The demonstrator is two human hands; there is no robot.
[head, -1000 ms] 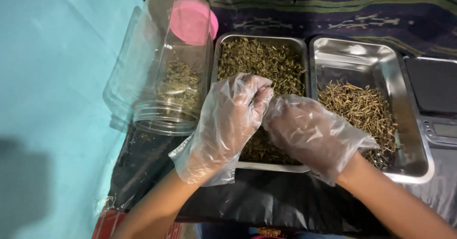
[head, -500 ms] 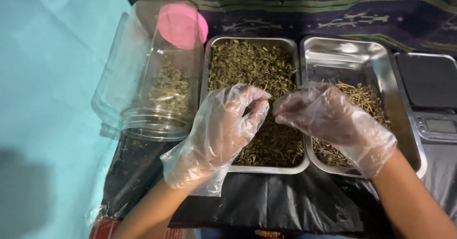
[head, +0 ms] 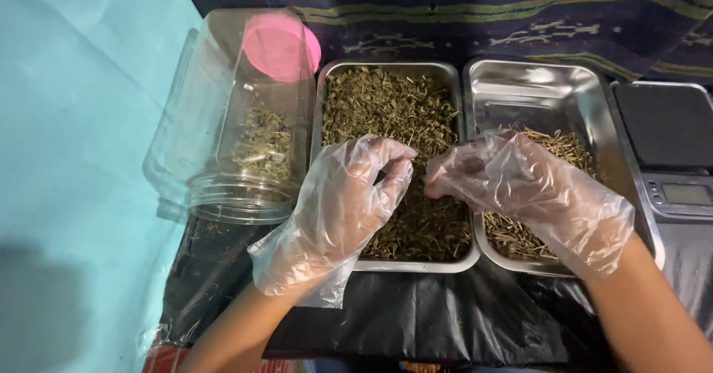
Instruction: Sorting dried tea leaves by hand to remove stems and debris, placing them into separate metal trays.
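Note:
Both my hands wear loose clear plastic gloves. My left hand (head: pixel 334 209) hovers over the left steel tray (head: pixel 321 105), which is full of dried green herb (head: pixel 386 105). Its thumb and forefinger pinch together on a small bit of herb that barely shows. My right hand (head: pixel 527 191) reaches across from the right. Its curled fingertips are closed over the seam between the two trays, a few centimetres from my left fingertips, with nothing visible in them. It covers part of the pale dried stems (head: pixel 564 146) heaped in the right steel tray (head: pixel 535 94).
A clear plastic jar (head: pixel 238 135) with a pink end lies on its side left of the trays, some herb inside, mouth toward me. A dark digital scale (head: pixel 668 135) sits at the right. Black plastic sheet (head: pixel 416 313) lies underneath, teal cloth (head: pixel 74 157) at the left.
My hands were touching over the left tray; the right swung out over the stem tray and has come back toward the left fingertips. The left hand has stayed pinched and hardly moved.

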